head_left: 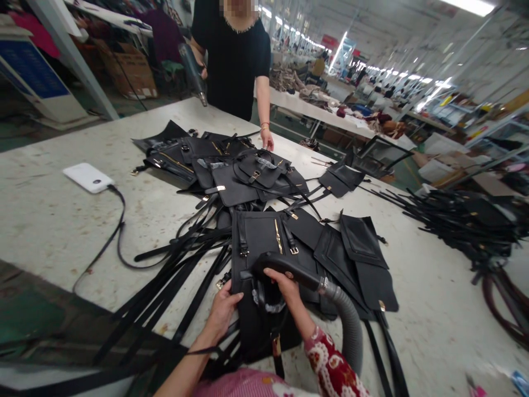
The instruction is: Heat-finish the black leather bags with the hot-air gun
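Observation:
A black leather bag piece (260, 231) with gold zip and buckles lies at the table's near edge. My left hand (223, 311) pinches its left edge between thumb and fingers. Over the piece, my right hand (285, 286) is wrapped round a black handheld nozzle (293, 268), from which a grey ribbed hose (351, 325) curves down toward me. More black flap pieces (359, 248) lie to the right, partly overlapping. Long black straps (165, 286) fan out to the left.
Across the table a person in black (235, 60) holds a heat gun (193, 74) above a pile of black bags (239, 176). A white power bank (88, 177) with a cable lies left. Black straps (467, 215) are heaped right.

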Demonstrator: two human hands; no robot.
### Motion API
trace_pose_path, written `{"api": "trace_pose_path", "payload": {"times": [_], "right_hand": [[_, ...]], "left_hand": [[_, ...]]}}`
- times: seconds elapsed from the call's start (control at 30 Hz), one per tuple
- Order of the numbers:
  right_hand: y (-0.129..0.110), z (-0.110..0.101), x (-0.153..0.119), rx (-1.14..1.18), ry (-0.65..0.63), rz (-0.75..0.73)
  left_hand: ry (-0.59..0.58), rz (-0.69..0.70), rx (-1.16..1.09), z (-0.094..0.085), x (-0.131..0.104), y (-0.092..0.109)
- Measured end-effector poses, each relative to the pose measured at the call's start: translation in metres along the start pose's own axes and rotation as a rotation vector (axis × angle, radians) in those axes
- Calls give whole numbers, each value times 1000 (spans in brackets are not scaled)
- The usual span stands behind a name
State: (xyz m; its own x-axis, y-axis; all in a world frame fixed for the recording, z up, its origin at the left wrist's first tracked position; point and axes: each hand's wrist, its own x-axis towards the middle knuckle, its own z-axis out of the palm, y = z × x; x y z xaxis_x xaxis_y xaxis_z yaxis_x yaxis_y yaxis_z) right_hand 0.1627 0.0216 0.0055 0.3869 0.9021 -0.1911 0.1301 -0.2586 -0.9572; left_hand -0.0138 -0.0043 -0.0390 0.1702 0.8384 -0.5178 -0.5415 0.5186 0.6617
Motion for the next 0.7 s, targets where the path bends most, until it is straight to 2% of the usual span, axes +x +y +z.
{"api": "trace_pose_path", "payload": {"times": [0.07, 0.13, 0.23, 0.3, 0.4, 0.6, 0.7], "right_hand": [[-2, -6, -12, -4, -80, -50], [-4, -5, -25, 4, -210, -181], [-6, 7, -39, 7, -376, -388], [-6, 19, -42, 3, -375, -427], [-6, 29, -44, 13, -309, -411], [2, 13, -50, 25, -299, -322], [8, 13, -38, -2, -205, -305]], "left_hand": [[-25, -25, -20, 0, -3, 3], [1, -28, -11, 0, -5, 4], [77, 20, 8, 1, -8, 2], [106, 55, 8, 3, -9, -1], [116, 79, 3, 4, -10, -3], [54, 68, 45, 0, -16, -3], [-10, 7, 44, 0, -19, -5]]}}
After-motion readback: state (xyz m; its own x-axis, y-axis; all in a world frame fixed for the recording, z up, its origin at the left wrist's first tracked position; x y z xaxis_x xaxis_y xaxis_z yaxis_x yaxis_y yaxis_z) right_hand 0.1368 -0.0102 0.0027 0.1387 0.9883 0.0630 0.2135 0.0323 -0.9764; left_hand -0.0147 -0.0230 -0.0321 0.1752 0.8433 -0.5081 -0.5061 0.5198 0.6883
